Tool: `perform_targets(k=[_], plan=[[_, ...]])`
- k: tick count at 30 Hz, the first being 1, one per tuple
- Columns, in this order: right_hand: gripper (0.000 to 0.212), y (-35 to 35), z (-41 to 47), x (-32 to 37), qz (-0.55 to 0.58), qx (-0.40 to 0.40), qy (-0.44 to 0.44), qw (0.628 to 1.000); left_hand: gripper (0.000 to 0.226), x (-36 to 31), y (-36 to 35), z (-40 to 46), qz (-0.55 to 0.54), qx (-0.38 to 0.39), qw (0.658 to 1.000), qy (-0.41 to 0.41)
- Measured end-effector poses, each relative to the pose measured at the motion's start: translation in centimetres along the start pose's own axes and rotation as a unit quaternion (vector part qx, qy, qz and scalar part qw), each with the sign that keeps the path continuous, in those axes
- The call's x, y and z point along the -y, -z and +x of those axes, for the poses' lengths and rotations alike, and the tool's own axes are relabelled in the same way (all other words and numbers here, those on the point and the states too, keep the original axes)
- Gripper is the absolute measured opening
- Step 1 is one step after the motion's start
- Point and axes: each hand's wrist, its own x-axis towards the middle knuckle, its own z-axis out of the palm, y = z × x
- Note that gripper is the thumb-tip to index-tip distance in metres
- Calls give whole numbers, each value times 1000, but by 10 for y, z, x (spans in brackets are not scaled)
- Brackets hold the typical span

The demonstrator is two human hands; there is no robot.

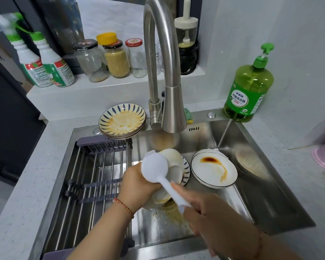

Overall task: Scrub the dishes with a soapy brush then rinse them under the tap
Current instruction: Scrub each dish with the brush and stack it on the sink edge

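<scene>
A: What is closest to us?

B: Two hands over the sink (270, 194). At five o'clock, the right hand (210, 212) has its fingers curled round the handle of the white brush (154, 170). At seven o'clock, the left hand (139, 184) grips a pale dish (174, 162), tilted up in the middle of the sink.

A: Is the brush on the dish?

B: Its round head sits right against the dish. The dish has yellow smears on it. I think it may be a bowl, but the picture is blurry there, so I cannot be sure.

A: Is much washing done?

B: No, it looks like the start. Just to the right, at three o'clock, a white plate (214, 171) lies in the sink with a brown sauce stain. At twelve o'clock, a stack of striped plates (122, 121) waits on the sink edge, orange and greasy on top. The wire rack (96, 175) at nine o'clock holds no clean dishes.

A: And the water?

B: The tap (174, 109) hangs above the dish. The green soap bottle (249, 91) stands far off at two o'clock.
</scene>
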Motion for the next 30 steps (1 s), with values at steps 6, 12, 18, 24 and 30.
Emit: perform_targets(k=[6, 12, 18, 24, 30], plan=[[47, 36, 8, -25, 126, -84, -98, 984, 25, -2, 6, -2, 16, 0, 1000, -10], [49, 28, 4, -2, 78, -47, -32, 995, 33, -2, 0, -2, 23, 4, 1000, -21], [50, 31, 4, 4, 41, -26, -26, 998, 20, -5, -3, -5, 14, 7, 1000, -27], [45, 47, 12, -34, 153, -72, -134, 976, 28, -7, 6, -12, 0, -1, 1000, -27], [50, 25, 2, -1, 80, -33, -34, 996, 22, -4, -4, -12, -24, -5, 1000, -15]])
